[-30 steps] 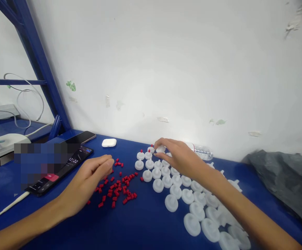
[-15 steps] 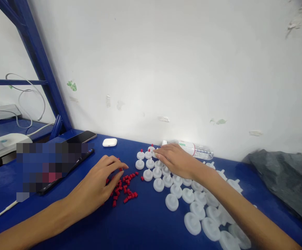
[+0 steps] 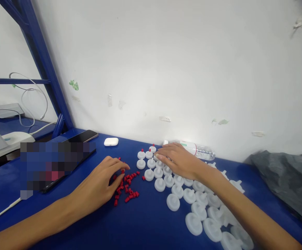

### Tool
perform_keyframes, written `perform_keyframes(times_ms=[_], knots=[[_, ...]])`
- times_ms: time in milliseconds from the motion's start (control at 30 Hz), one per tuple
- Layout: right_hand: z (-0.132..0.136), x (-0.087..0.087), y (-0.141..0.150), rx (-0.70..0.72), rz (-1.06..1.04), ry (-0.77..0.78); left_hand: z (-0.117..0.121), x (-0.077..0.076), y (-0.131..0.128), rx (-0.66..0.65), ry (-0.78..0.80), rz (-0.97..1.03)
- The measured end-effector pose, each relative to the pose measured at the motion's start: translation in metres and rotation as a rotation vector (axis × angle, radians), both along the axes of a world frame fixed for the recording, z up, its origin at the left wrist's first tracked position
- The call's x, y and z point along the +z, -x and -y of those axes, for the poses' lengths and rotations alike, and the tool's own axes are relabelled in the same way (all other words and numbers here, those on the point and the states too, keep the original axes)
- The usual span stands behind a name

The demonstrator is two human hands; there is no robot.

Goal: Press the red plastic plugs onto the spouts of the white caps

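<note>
Thumb and forefinger of my left hand (image 3: 98, 184) are closed around a small red cap (image 3: 123, 171) at the edge of a loose pile of red caps (image 3: 131, 192). Over the far rows of white round plastic pieces with thin upright spouts (image 3: 160, 184) lies my right hand (image 3: 178, 159), palm down. Its fingers are stretched out, and they hide some pieces beneath. Just left of its fingertips, a few white pieces carry red caps on their spouts, such as the capped piece (image 3: 141, 155).
A clear bottle (image 3: 205, 152) lies along the wall behind my right hand. Dark grey plastic sheeting (image 3: 278, 180) is at right. On the left are a phone (image 3: 89, 134), a partly blurred-out device with a white cable (image 3: 5, 211) and a white earbud case (image 3: 111, 141).
My left hand has moved right, opened over the red caps and closed its fingertips on one. My right hand has lowered and flattened over the white pieces, the piece between its fingers set down.
</note>
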State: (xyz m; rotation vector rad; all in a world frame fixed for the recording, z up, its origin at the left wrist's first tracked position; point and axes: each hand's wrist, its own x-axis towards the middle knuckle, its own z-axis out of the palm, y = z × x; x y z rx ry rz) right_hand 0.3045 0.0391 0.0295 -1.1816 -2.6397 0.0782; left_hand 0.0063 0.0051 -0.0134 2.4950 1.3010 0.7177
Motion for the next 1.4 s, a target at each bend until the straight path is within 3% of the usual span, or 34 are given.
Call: perform_keyframes(times_ms=[200,500,733,833,1000,1133,1400], knots=[[-0.007,0.013,0.004,-0.042,0.001,-0.019,0.001,0.003,0.001,-0.007,-0.024,0.017],[-0.030,0.007,0.020,-0.085,0.092,0.105,-0.001,-0.002,0.004,-0.004,-0.081,-0.002],[-0.011,0.028,0.014,-0.179,-0.079,-0.106,-0.005,-0.002,0.007,0.046,-0.068,-0.014],[0.003,0.035,0.016,-0.210,-0.167,-0.127,-0.005,-0.001,0.006,0.061,-0.034,-0.013],[0.027,0.036,0.037,-0.024,-0.204,-0.003,0.003,0.008,0.002,0.042,-0.076,0.019],[0.046,0.032,0.061,0.098,-0.171,0.098,0.013,0.017,-0.002,-0.079,-0.088,0.055],[0.059,0.032,0.079,0.252,-0.045,0.087,0.022,0.019,-0.005,-0.253,0.039,0.135]])
